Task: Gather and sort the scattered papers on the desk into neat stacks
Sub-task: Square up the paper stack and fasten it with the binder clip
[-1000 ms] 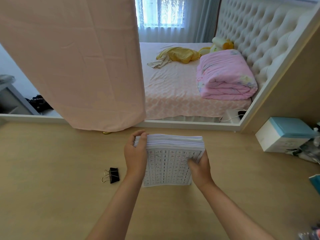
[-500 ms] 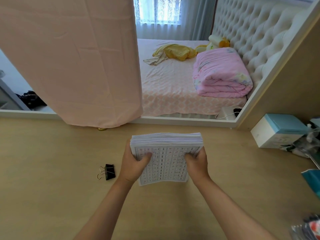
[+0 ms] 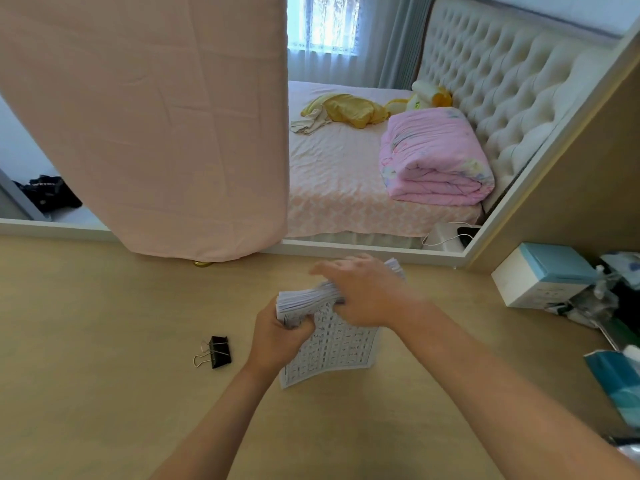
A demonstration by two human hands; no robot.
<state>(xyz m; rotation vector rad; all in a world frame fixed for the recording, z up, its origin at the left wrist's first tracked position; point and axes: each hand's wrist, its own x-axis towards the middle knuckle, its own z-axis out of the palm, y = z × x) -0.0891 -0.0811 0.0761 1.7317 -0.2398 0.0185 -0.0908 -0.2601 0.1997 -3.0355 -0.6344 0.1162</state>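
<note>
White printed paper stack (image 3: 336,344) held over the bench (image 3: 104,341), about midway along and nearer its far edge. Gripped at the near left corner by the left hand (image 3: 277,337), fingers curled round the sheets. Covered along the top edge by the right hand (image 3: 367,292), blurred, so cannot tell whether clasping or only pressing. Probably squaring the edges. Next: tap level, lay flat. Black binder clip (image 3: 216,351) just left, untouched.

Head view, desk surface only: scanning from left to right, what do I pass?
In order: black binder clip → left hand → stack of papers that it grips → white and blue box. The right hand lies over the stack, so it is left out.
</note>
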